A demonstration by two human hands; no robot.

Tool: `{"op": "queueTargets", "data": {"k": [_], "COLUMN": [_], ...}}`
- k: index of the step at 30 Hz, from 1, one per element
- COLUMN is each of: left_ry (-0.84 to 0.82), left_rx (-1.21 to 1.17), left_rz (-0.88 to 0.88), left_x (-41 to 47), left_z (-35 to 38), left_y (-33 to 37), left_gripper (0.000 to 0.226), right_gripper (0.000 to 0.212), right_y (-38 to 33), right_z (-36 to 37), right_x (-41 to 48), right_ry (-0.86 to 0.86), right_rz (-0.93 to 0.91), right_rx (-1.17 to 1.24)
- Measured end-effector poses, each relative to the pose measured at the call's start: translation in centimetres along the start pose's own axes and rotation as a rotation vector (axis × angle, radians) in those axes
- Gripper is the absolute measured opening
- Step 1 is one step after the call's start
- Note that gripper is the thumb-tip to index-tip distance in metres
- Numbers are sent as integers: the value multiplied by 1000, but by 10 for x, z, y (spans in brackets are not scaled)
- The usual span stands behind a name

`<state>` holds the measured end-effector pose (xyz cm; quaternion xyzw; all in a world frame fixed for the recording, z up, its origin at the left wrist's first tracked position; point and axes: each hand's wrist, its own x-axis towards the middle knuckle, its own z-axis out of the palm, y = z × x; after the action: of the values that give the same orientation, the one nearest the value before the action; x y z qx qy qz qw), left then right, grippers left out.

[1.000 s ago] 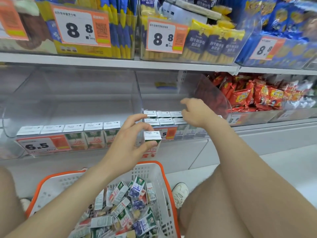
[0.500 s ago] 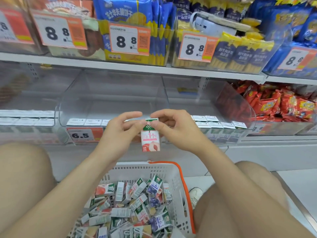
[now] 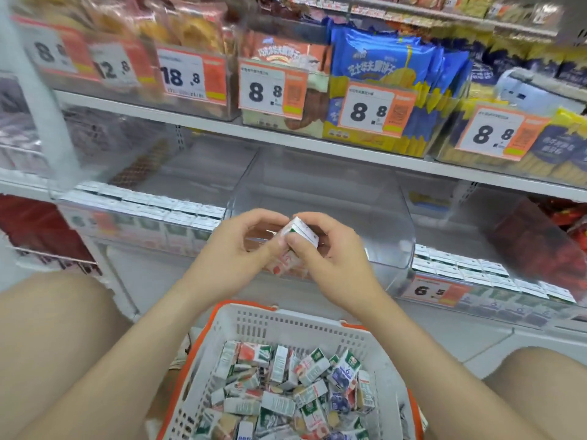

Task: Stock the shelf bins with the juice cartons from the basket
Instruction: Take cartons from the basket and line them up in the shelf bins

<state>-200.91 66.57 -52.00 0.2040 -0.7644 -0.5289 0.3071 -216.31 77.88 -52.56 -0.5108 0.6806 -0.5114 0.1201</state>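
The juice carton (image 3: 300, 231), upright half a second ago, now tilts with its top toward the camera. The left hand (image 3: 241, 246) and right hand (image 3: 333, 254) both grip it with curled fingers (image 3: 297, 249), in front of the clear middle shelf bin (image 3: 317, 192), above the carton-filled basket (image 3: 286, 325).

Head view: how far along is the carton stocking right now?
Done: shelved cartons already stand in rows in the left bin and the right bin. In hand: the left hand and right hand together hold one juice carton before the middle bin, whose visible part looks bare. Left: the basket holds a deep pile of cartons, so most of the job likely remains.
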Motion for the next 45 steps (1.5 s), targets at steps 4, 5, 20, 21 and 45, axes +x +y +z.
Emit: {"op": "queueTargets", "data": {"k": [4,5,20,21,45], "left_ry": [255,301,350,363,371], "left_rx": [249,360,968,953,857], "left_rz": [-37,-52,-326,-345,-269], "left_x": [-1,-2,-13,-13,-29], "left_z": [-54,-68,-166,-168,-152], "left_y": [-25,-35,-108,-109,-129], "left_gripper": [22,24,57,59,86], "right_gripper": [26,29,32,32,47], "right_y": [-24,-31,-63,-63,-57], "right_z": [40,51,258,270,303], "right_x": [23,30,178,188,210], "right_ry": [139,155,3,-10,-458], "right_rz": [-81,-97,-456,-418,-132], "right_rx": [-22,-23,-421,-413,-285]}}
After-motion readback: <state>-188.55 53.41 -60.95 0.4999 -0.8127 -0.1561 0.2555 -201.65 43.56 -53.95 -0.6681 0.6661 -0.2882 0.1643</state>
